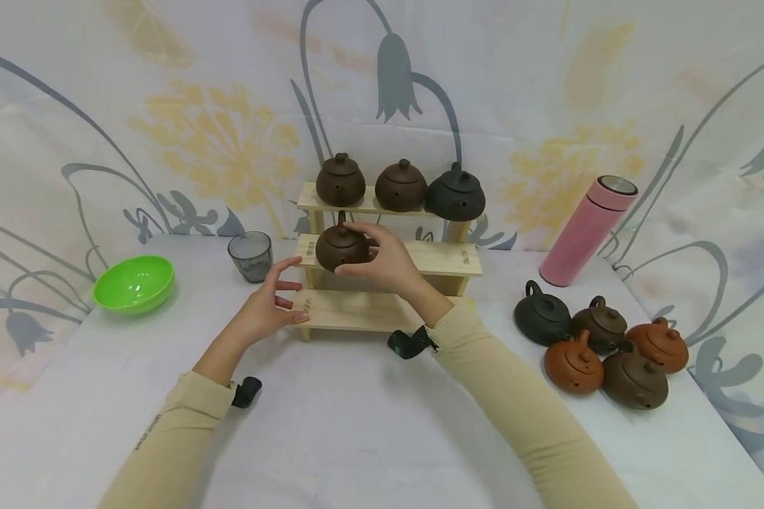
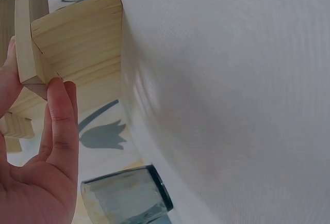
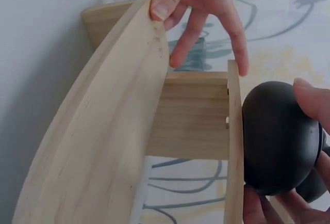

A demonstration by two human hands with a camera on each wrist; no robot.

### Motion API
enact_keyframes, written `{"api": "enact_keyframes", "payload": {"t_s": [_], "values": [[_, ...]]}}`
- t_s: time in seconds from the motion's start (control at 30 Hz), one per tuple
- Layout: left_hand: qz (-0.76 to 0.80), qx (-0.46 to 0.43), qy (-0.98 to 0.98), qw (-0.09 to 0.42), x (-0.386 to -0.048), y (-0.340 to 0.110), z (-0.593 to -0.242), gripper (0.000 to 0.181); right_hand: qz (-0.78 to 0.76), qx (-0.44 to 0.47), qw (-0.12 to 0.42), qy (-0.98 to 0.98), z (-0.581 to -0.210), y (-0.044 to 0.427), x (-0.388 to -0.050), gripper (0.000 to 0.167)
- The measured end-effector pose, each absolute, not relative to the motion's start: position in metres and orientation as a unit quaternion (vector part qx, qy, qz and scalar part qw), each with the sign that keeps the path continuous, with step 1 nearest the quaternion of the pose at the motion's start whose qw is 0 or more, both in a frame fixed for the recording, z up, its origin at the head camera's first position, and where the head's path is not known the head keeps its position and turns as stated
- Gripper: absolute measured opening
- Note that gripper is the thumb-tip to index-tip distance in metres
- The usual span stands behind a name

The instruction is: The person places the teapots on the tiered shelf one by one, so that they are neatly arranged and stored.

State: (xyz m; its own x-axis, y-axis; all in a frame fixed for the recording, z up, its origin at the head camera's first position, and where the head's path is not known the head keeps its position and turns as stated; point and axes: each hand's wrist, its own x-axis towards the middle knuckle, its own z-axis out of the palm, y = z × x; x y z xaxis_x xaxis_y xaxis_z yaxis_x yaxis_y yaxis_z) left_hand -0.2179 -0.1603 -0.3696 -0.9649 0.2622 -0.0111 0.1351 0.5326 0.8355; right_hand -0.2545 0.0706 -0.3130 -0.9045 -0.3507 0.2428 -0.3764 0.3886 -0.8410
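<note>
A small dark brown teapot [image 1: 339, 249] sits at the left end of the middle step of a three-step wooden shelf [image 1: 356, 311]. My right hand [image 1: 388, 263] grips this teapot from its right side, thumb in front and fingers behind. In the right wrist view the teapot's body [image 3: 276, 136] looks nearly black and meets the board. My left hand [image 1: 264, 309] holds the left end of the lowest step, its thumb and fingers on opposite sides of the board end [image 2: 33, 74]. On the top step stand two brown teapots [image 1: 340, 182] [image 1: 400, 187] and a black teapot [image 1: 455, 196].
Several black, brown and orange teapots [image 1: 573, 364] cluster on the white cloth at the right. Behind them a pink thermos [image 1: 582, 237] stands upright. Left of the shelf are a grey glass cup [image 1: 251, 258] and a green bowl [image 1: 134, 286]. Patterned fabric hangs behind.
</note>
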Motion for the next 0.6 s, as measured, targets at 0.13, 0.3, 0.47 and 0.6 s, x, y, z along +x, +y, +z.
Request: {"api": "enact_keyframes", "payload": {"t_s": [0.13, 0.3, 0.47, 0.6], "values": [[0.471, 0.115, 0.872, 0.069, -0.217, -0.160, -0.370, 0.093, 0.535, 0.206, 0.008, -0.819, -0.316, 0.080, -0.249, 0.068], [0.471, 0.115, 0.872, 0.066, -0.218, -0.161, -0.370, 0.093, 0.568, 0.184, 0.011, -0.802, -0.315, 0.101, -0.239, 0.068], [0.471, 0.117, 0.872, 0.065, -0.218, -0.160, -0.370, 0.093, 0.598, 0.171, 0.023, -0.783, -0.315, 0.123, -0.228, 0.067], [0.468, 0.114, 0.874, 0.066, -0.218, -0.160, -0.370, 0.093, 0.604, 0.165, 0.038, -0.779, -0.318, 0.141, -0.220, 0.065]]}}
